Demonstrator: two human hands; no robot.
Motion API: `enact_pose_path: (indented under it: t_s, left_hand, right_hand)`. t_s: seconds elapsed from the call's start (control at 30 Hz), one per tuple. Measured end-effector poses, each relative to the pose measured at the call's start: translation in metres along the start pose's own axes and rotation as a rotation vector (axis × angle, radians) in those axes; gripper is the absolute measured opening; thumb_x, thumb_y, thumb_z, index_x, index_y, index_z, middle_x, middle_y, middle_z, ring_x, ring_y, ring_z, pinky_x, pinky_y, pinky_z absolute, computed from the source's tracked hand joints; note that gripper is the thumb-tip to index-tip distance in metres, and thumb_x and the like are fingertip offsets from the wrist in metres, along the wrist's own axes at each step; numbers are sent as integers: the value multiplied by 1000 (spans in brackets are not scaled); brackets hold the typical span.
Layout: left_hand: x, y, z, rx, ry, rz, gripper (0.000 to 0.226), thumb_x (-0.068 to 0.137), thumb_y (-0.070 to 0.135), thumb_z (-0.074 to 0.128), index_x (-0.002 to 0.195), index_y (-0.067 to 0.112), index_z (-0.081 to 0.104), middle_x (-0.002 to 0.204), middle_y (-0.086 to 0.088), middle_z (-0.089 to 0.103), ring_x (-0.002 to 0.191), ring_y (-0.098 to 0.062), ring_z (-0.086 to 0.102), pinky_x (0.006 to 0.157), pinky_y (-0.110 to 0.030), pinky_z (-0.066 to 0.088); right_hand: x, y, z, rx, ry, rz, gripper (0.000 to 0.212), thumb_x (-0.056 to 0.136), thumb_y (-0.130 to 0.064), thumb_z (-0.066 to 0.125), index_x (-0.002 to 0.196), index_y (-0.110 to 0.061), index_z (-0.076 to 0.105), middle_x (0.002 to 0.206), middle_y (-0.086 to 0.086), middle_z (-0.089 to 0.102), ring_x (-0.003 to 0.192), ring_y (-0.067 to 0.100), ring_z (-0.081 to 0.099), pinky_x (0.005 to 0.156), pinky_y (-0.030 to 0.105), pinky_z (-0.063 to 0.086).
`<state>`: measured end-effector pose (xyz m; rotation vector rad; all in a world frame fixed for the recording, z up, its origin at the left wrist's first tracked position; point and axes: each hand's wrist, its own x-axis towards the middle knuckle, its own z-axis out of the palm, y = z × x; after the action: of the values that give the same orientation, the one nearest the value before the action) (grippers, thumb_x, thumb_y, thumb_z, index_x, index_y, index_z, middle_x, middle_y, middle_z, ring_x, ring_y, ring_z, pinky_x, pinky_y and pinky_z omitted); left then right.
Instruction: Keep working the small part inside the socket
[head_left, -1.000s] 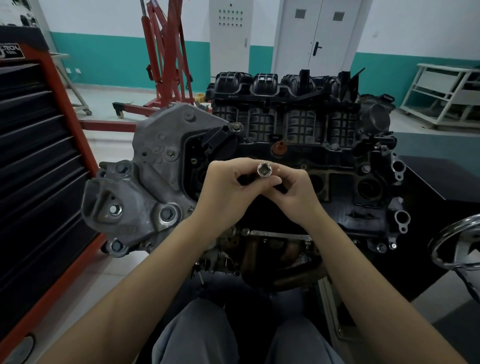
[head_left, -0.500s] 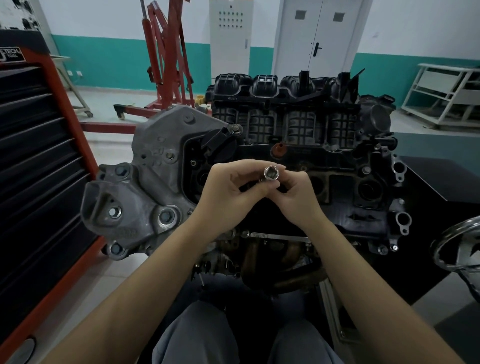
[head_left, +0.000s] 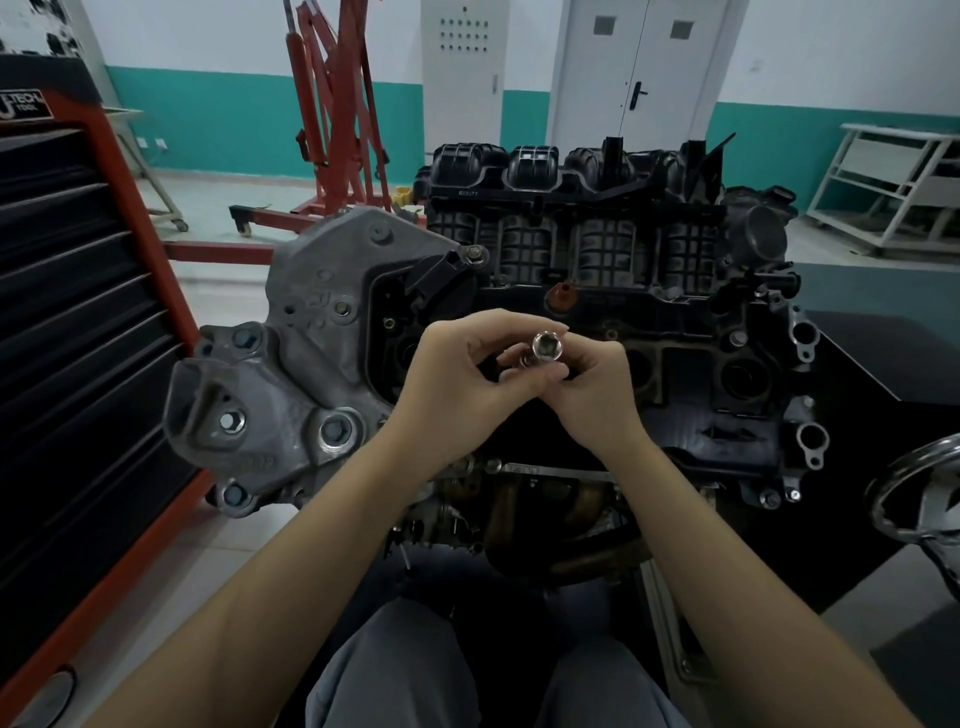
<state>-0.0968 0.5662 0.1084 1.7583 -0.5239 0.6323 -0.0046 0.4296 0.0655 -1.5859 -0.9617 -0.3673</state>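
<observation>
**Socket Held Between Both Hands Over the Engine**

In front of the engine (head_left: 597, 322), at chest height, a small chrome socket (head_left: 545, 347) is being held between both hands, its open hexagonal end being turned up toward the camera. The socket is being pinched by the left hand (head_left: 457, 379) between thumb and curled fingers; the grip of this hand is being kept narrow around the socket's left side. The right hand (head_left: 597, 387) is being pressed in from the other side, its fingertips being closed on the socket's lower and right edge, so both grips are being occupied by the same part. A second metal piece appears to be sitting just left of the socket, but what it is cannot be told.

Beyond the hands, the black ribbed intake manifold (head_left: 571, 218) is being seen along the engine's far side, and a grey cast mounting bracket (head_left: 291, 384) at its left end. A tool cabinet (head_left: 78, 312) with black drawers is standing at the left, a red engine hoist (head_left: 332, 119) on the floor behind. Grey trousers (head_left: 395, 670) are being seen at the bottom edge.
</observation>
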Motion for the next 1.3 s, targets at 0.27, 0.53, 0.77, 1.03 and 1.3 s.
enact_pose_path:
  t_s: [0.27, 0.53, 0.77, 1.03, 1.3]
  left_hand:
    - [-2, 0, 0, -22, -22, 14, 25, 81, -4, 71, 103, 9, 72, 99, -5, 74, 99, -16, 70, 91, -33, 54]
    - [-2, 2, 6, 27, 46, -17, 18, 78, 0, 75, 95, 7, 75, 93, -4, 75, 93, -14, 71, 87, -38, 57]
    - [-3, 3, 6, -31, -86, -32, 25, 86, -5, 65, 109, 1, 69, 104, -13, 72, 104, -21, 68, 96, -40, 53]
    - [-3, 2, 12, 48, 28, -13, 25, 84, 2, 70, 106, 15, 72, 99, 1, 74, 96, -8, 69, 86, -21, 53]
    - [-3, 0, 10, 83, 76, 3, 23, 79, 4, 77, 100, 11, 74, 96, 1, 74, 94, -8, 69, 86, -27, 55]
  right_hand:
    - [0, -5, -2, 12, -49, -64, 18, 83, -15, 66, 100, -20, 65, 91, -22, 69, 89, 1, 66, 79, 15, 48]
    - [0, 0, -1, 51, 0, -11, 20, 79, 0, 73, 98, -7, 71, 91, 0, 73, 89, 14, 70, 79, 27, 54]
    - [-1, -3, 0, 58, -21, -5, 11, 80, -15, 70, 90, -20, 70, 83, -21, 71, 86, 4, 69, 75, 18, 51]
    - [0, -10, 0, 57, -24, -44, 18, 81, -16, 70, 89, -33, 68, 87, -22, 71, 85, 3, 68, 75, 17, 50]
    - [-1, -2, 1, 75, 21, 1, 20, 77, -2, 76, 92, -14, 72, 86, -7, 74, 85, 14, 71, 75, 30, 54]
